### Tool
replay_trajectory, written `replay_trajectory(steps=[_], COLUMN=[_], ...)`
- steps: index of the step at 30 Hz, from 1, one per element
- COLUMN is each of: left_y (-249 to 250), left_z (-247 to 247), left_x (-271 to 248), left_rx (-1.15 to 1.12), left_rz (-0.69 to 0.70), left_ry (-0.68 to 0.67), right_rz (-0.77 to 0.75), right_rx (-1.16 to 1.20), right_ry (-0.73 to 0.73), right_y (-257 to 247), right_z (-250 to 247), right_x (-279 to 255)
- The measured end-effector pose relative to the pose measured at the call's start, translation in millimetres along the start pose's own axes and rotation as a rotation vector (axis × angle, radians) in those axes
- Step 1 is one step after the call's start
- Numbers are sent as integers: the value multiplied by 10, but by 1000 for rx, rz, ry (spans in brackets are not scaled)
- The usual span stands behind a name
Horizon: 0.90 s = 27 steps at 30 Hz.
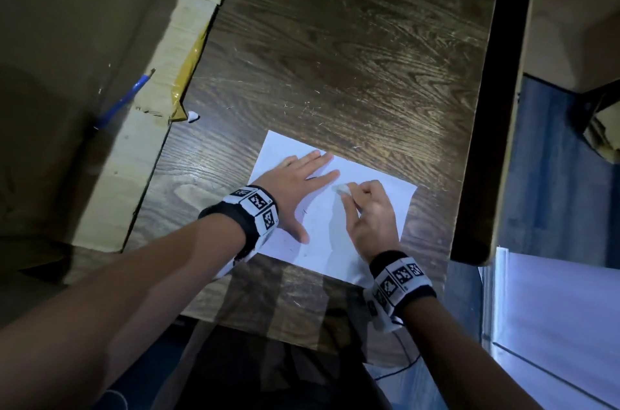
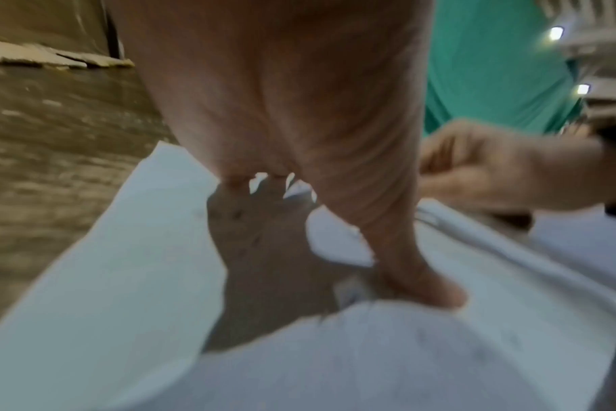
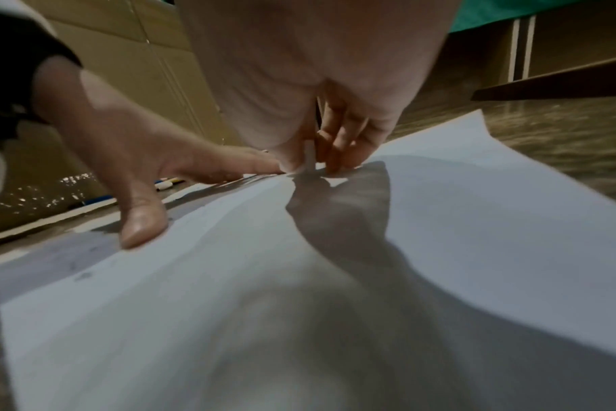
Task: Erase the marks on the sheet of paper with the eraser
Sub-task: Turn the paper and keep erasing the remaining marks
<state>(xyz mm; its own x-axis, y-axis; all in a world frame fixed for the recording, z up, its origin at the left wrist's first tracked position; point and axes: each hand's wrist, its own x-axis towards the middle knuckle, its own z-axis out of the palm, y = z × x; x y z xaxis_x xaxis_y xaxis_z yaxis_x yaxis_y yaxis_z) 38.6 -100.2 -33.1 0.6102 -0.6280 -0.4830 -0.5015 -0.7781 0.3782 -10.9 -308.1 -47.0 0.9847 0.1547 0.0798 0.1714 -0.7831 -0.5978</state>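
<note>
A white sheet of paper (image 1: 379,188) lies on the dark wooden table (image 1: 335,57). My left hand (image 1: 298,184) lies flat on its left half with fingers spread and straight, pressing it down. My right hand (image 1: 365,211) pinches a small white eraser (image 1: 342,188) and holds its tip against the paper just right of the left fingertips. In the right wrist view the eraser (image 3: 309,158) stands upright between thumb and fingers, touching the sheet (image 3: 475,222). Faint pencil marks (image 1: 303,212) show near the left thumb. In the left wrist view the left thumb (image 2: 422,267) rests on the paper (image 2: 123,250).
Cardboard boxes (image 1: 100,74) stand along the table's left side, with a blue pen (image 1: 124,100) on one. A small white scrap (image 1: 193,116) lies at the table's left edge. A dark edge (image 1: 486,107) borders the table on the right. A white surface (image 1: 553,325) sits lower right.
</note>
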Motion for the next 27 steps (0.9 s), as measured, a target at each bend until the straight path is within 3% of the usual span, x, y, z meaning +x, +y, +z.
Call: replay_trajectory(steps=[5, 9, 14, 19, 24, 27], left_y=[-25, -49, -113, -107, -113, -193], left_z=[330, 435, 431, 457, 497, 418], left_x=[7, 14, 13, 22, 44, 91], left_rx=[-7, 39, 100, 113, 117, 65], left_rz=[8, 29, 46, 53, 51, 109], left_ry=[260, 398, 429, 435, 449, 498], right_rz=[-57, -90, 23, -103, -35, -66], right_rx=[2, 45, 22, -12, 0, 11], right_ry=[-100, -92, -3, -87, 8, -24], right_y=[-98, -86, -125, -195, -127, -126], right_z=[104, 100, 128, 73, 114, 104], right_x=[39, 51, 187, -209, 275, 279])
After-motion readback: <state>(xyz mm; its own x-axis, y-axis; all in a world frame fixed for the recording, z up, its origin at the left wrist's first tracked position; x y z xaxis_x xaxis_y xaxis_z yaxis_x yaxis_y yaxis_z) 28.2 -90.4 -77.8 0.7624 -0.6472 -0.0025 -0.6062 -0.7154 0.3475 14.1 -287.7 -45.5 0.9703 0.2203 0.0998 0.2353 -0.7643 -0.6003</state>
